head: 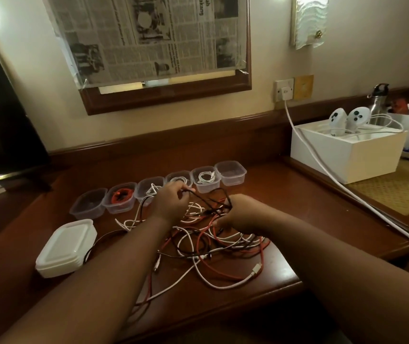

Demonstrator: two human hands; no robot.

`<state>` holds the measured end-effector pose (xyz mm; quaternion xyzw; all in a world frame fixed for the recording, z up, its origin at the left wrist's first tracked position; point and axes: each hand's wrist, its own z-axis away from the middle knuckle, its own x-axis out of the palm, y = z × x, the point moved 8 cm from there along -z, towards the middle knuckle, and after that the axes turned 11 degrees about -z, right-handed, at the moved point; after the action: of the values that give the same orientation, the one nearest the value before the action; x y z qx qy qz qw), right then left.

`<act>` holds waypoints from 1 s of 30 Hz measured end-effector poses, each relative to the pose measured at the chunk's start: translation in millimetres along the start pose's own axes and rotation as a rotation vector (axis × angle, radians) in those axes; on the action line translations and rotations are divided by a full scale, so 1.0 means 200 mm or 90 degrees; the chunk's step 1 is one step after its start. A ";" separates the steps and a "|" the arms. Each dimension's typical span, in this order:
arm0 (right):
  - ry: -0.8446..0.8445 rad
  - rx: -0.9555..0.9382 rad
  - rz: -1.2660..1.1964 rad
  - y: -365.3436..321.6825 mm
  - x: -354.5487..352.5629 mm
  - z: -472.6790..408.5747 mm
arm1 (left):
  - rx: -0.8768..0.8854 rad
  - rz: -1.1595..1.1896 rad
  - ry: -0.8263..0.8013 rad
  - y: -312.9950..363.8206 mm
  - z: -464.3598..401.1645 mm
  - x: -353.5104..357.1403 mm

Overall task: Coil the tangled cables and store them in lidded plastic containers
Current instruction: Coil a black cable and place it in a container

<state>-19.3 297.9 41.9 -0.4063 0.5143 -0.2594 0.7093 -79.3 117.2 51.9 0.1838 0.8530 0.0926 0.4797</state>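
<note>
At the frame's centre, the left hand [171, 202] and right hand [238, 214] each pinch a thin black cable [208, 194] lifted from the red, white and black tangle [213, 247] on the counter [285, 194].

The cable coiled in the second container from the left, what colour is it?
Red cable, head view.

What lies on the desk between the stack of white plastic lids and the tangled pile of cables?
In the head view, mostly bare brown wooden desk, crossed by a thin black cable curving beside the stack of white plastic lids and white loops straying from the tangled pile of cables.
</note>
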 end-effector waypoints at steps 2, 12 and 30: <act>0.039 -0.029 0.032 -0.04 0.00 -0.03 | -0.029 -0.011 -0.001 -0.05 -0.03 -0.02; 0.186 -0.286 -0.626 -0.29 -0.23 -0.03 | -0.105 -0.083 -0.077 -0.35 0.02 0.08; 0.084 -0.186 -0.365 -0.30 0.00 -0.24 | -0.054 0.303 0.024 0.22 -0.23 -0.46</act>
<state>-60.8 250.8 86.7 -0.6144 0.4558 -0.3974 0.5069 -64.8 120.4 162.8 0.3576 0.7899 0.2422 0.4354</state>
